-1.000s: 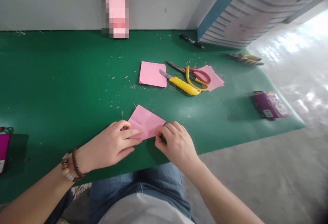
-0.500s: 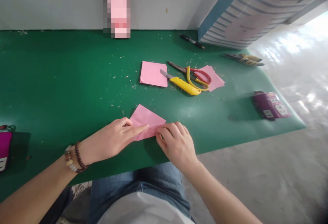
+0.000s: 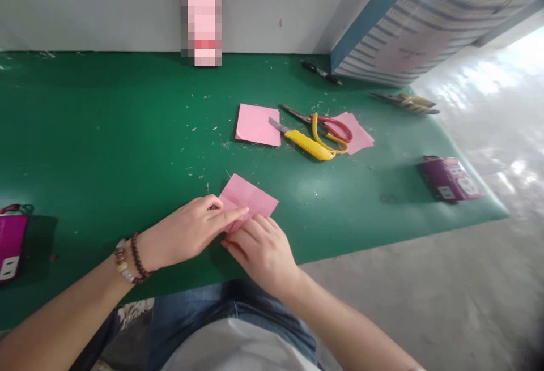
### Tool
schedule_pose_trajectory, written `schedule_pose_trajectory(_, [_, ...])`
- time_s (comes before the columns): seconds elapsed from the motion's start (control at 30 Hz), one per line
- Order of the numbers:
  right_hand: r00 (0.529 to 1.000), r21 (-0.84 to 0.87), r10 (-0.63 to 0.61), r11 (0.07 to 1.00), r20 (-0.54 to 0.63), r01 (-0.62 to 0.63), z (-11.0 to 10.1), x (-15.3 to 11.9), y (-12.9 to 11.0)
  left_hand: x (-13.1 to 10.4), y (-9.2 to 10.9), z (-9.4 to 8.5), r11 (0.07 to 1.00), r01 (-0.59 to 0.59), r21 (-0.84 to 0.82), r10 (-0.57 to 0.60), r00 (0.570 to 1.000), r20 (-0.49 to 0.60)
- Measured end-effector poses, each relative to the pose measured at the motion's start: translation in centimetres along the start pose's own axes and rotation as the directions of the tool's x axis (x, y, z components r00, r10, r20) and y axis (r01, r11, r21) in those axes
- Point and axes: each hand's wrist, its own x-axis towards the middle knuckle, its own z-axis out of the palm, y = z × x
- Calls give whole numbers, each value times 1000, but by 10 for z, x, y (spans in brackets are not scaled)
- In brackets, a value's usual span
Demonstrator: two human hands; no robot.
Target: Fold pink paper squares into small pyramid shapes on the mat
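Observation:
A creased pink paper (image 3: 250, 194) lies on the green table near its front edge. My left hand (image 3: 193, 228), a beaded bracelet on its wrist, rests on the paper's left side, with its index finger stretched across the middle. Close beside that finger, my right hand (image 3: 262, 251) is closed at the paper's lower edge, which its fingers partly cover. Behind the paper is a square pink paper stack (image 3: 257, 124). A yellow-handled knife (image 3: 308, 144) rests with its blade tip over this stack, next to scissors (image 3: 317, 122) with red and yellow handles.
More pink paper (image 3: 357, 133) lies under the scissor handles. Farther back are a black pen (image 3: 321, 72), pliers (image 3: 406, 102) and a striped bag (image 3: 395, 37). Purple boxes sit at the right (image 3: 453, 178) and left (image 3: 12, 246). A pixelated pink object (image 3: 204, 14) stands at the back.
My right hand has moved left and slightly down, from the paper's right corner to its lower edge. My left index finger remains across the paper. The view has shifted slightly.

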Motion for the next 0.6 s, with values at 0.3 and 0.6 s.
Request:
schedule_pose_trajectory(0.3, [999,-254,31,967,16,-26,-16,-8,36,2,8,-1,986,-77,149,75,997,16])
schedule_pose_trajectory(0.6, [982,-107,136,987,128,-123,-30,-5,50,0,7,0,964,-102,246,109,994,-18])
